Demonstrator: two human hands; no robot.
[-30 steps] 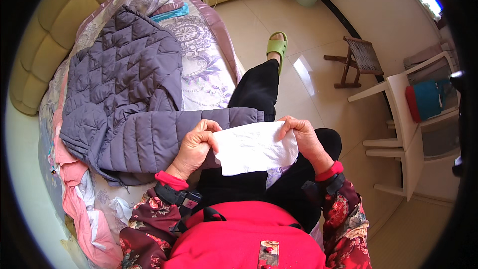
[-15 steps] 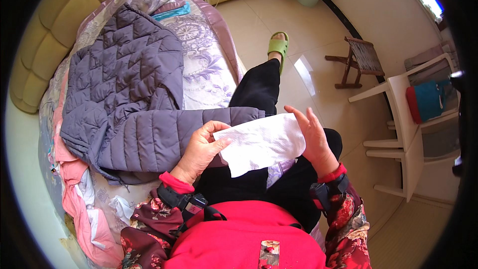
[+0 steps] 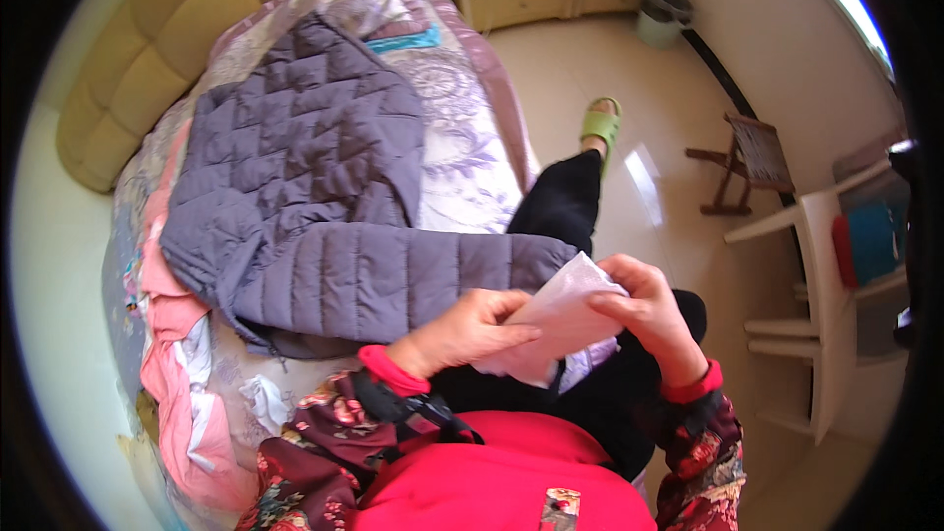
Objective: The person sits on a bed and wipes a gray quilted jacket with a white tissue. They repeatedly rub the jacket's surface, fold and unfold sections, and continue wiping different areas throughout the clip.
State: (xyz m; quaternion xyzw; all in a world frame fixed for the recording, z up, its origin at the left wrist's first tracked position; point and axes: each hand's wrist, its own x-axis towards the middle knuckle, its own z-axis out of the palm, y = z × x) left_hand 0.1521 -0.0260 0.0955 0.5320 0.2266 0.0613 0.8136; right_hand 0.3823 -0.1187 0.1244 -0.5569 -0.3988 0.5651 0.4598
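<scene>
A white paper tissue (image 3: pixel 562 320) is stretched between my two hands above my lap. My left hand (image 3: pixel 470 332) pinches its left side between thumb and fingers. On the other side, my right hand (image 3: pixel 644 310) grips the right edge, its thumb lying on the tissue and the fingers curled. The tissue looks folded over and tilted, with its lower part hanging. Just beyond my hands, a grey quilted padded jacket (image 3: pixel 305 128) lies spread on the bed, one sleeve (image 3: pixel 393 270) reaching across toward the tissue.
The bed's patterned cover (image 3: pixel 472 182) shows beside the jacket. Pink cloth (image 3: pixel 182 433) and a crumpled white tissue (image 3: pixel 264 403) lie at left. On the right are a wooden folding stool (image 3: pixel 747 162) and a white chair (image 3: pixel 821 305). A bin (image 3: pixel 664 18) stands near the drawers (image 3: pixel 521 0).
My right hand has closed on the tissue's right edge, where its fingers were spread before. The tissue is now tilted and folded over. The whole view has shifted.
</scene>
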